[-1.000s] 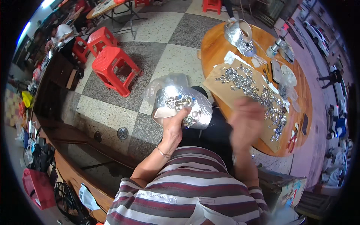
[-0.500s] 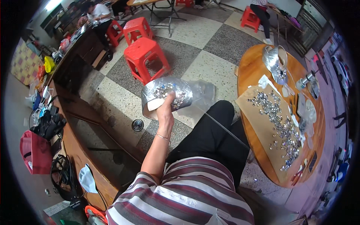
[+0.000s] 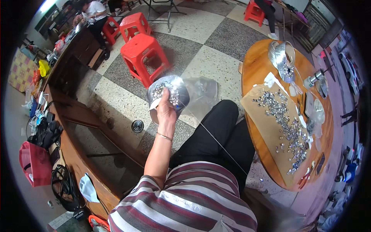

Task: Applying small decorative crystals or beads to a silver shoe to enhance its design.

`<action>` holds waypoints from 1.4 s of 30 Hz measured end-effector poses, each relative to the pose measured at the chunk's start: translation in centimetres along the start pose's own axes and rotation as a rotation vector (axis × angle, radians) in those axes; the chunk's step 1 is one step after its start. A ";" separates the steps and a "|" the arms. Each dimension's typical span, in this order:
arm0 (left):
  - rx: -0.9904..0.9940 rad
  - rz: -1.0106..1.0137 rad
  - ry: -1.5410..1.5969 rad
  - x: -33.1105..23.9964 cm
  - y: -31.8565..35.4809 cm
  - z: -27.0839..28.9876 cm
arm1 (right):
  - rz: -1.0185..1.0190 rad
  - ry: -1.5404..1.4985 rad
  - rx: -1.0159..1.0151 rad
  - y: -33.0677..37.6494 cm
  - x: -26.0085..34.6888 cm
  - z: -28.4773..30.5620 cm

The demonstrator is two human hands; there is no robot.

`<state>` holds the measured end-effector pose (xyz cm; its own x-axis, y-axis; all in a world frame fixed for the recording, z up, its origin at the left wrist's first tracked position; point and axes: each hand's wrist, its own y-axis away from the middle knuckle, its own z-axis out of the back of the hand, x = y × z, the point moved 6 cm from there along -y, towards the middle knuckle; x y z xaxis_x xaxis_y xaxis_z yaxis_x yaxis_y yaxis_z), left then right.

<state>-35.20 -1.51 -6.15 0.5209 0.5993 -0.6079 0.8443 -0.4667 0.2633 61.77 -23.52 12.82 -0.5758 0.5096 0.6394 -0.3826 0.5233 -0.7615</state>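
Fingers [image 3: 165, 97] of the left hand [image 3: 166, 114] are clamped on a curved silver piece [image 3: 182, 92], touching its clustered beads [image 3: 173, 95].

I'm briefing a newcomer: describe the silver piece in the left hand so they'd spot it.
From the oval table, look left past the knee to the left hand. It grips a curved silver piece studded with stones. Unlike the second silver piece, on the table, it's held, and a thread runs from it.

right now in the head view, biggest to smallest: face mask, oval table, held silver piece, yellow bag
Oval table
Silver piece, partly covered by the left hand
Face mask
Yellow bag
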 end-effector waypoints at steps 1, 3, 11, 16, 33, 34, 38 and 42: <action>-0.035 0.055 0.011 0.8 -0.6 -0.3 | 0.084 -0.042 -0.006 0.6 -1.2 0.5; -0.009 0.217 0.001 2.5 -1.3 -0.9 | 0.284 -0.096 -0.132 2.0 -2.0 -0.2; 0.072 0.211 -0.236 7.8 2.5 -5.7 | 0.540 -0.090 0.642 12.9 10.6 -7.3; 0.226 0.232 -0.391 14.3 7.4 -7.4 | 0.248 -0.609 1.731 38.6 32.0 2.4; 0.387 0.359 -0.447 16.3 11.2 -8.6 | 0.832 -0.872 1.788 59.4 48.0 12.0; 0.403 0.351 -0.453 16.3 11.0 -8.5 | 0.856 -0.840 1.783 59.4 48.3 12.3; 0.394 0.357 -0.555 15.7 11.0 -8.0 | 0.063 -1.049 2.420 58.9 47.3 15.5; 0.344 0.429 -0.360 14.8 11.7 -8.7 | -0.228 -1.170 2.805 55.9 48.9 22.1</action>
<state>-16.57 7.56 -5.55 0.6772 0.0868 -0.7307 0.4520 -0.8327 0.3200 -3.69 15.56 -0.82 -0.0543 0.0510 0.9972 0.5664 -0.8209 0.0729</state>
